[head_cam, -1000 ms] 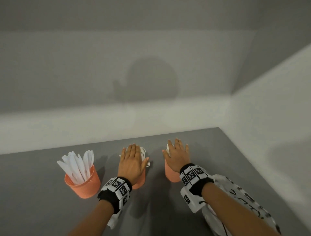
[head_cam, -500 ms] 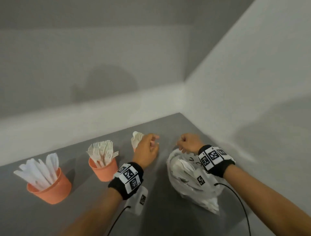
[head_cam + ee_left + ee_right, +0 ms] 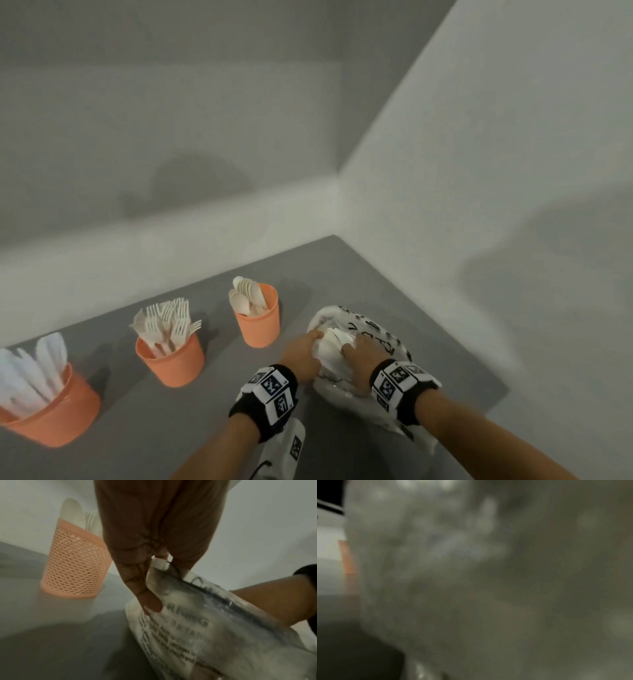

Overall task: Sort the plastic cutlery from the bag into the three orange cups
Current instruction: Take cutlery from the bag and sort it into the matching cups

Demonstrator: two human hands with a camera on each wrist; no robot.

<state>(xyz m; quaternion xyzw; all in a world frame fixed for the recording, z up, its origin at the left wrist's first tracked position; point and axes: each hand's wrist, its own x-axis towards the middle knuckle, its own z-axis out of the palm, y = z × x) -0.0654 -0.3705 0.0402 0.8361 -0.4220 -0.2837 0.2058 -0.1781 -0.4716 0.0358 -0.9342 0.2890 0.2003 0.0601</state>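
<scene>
Both hands are at the bag, and that is where I would watch for trouble. From the head view my left hand (image 3: 301,356) pinches the bag's (image 3: 373,329) near rim; the left wrist view shows thumb and fingers (image 3: 150,601) closed on the printed plastic edge. My right hand (image 3: 359,356) looks to be down inside the mouth, but whether it has closed on any cutlery I cannot tell (its own wrist camera gives only a grey blur of plastic).

The bag lies on the counter (image 3: 212,428) towards its far right corner, slumped and soft. I judge the first risk is that the thin plastic drags up with the right hand when it withdraws, spilling pieces over the counter's right edge. A blind grab could also bring out mixed pieces, which would then need sorting in the hand.

Further left, the spoon cup (image 3: 258,322) stands just beside the bag; a careless left elbow or a swinging bag could knock it over. The fork cup (image 3: 171,359) stands farther along the row, crowded and bristling, so another fork pushed in may catch on the tines. At the counter's left edge the knife cup (image 3: 51,414) is partly out of frame.
</scene>
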